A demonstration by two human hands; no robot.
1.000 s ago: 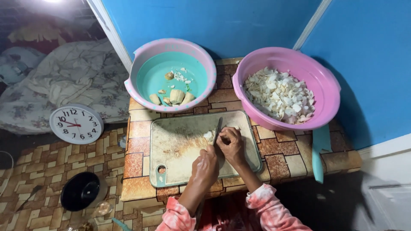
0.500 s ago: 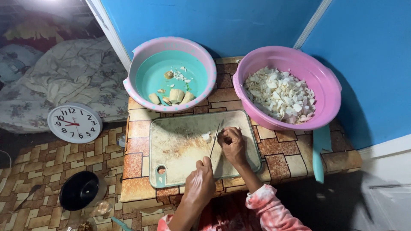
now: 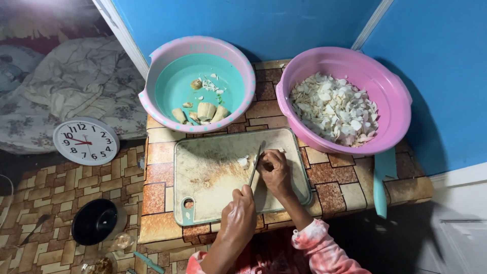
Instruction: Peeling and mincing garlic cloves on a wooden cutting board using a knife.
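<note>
Teal-lined pink basin (image 3: 167,56), round, smooth plastic, back left of table: holds a few pale stubby root chunks (image 3: 205,110) at its near side plus small scraps & peel bits. Pink basin (image 3: 395,86), round plastic, back right: heaped w/ thin white chopped slices (image 3: 332,109), irregular flakes, filling approx the lower half.

Cutting board (image 3: 213,177), rectangular w/ rounded corners, pale stained surface, green rim, hole at near-left corner; lies on tile-pattern tabletop (image 3: 157,172) in front of both basins. Small white pieces (image 3: 243,161) sit on board just left of blade.

Left hand (image 3: 238,218) closed in a fist round handle of knife (image 3: 255,165); blade thin, dark, pointing away, tip near board's far edge. Right hand (image 3: 275,170) curled, fingers pressed down on board right beside blade; what it pins is hidden, can't tell.

Teal flat tool (image 3: 380,182) at table's right edge. Floor left: white round wall clock (image 3: 85,141), black bowl (image 3: 96,220).
</note>
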